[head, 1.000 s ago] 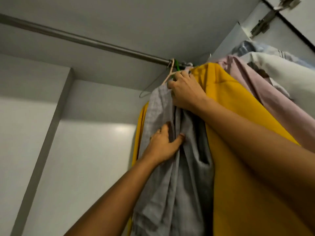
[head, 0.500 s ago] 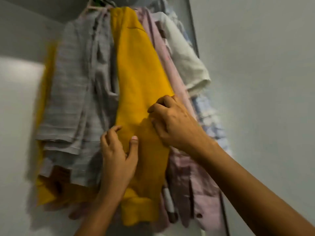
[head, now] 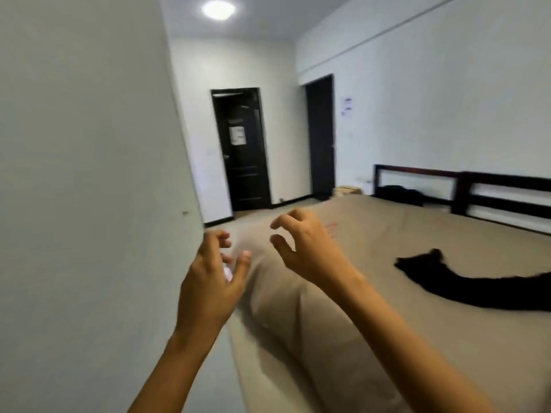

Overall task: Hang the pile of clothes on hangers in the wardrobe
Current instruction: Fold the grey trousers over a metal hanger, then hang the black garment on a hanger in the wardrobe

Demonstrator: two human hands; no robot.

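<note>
A black garment [head: 465,287] lies on the beige bed [head: 387,338] at the right, running off the frame's right edge. Another dark garment [head: 399,193] lies near the headboard. My left hand [head: 213,281] hovers in front of me beside the white wardrobe panel [head: 89,204], fingers loosely curled and holding nothing. My right hand [head: 307,248] hangs over the bed's near corner, fingers also loosely curled and empty. Both hands are well left of the black garment. The hanging clothes and the rail are out of view.
The wardrobe panel fills the left side. A dark headboard [head: 492,192] stands at the bed's far right. Two black doors [head: 243,150] are at the far end of the room, with floor between bed and wall.
The view has swung from the hanging clothes in the wardrobe to the bedroom. Both hands have let go of the yellow garment and now hang empty over the bed's corner.
</note>
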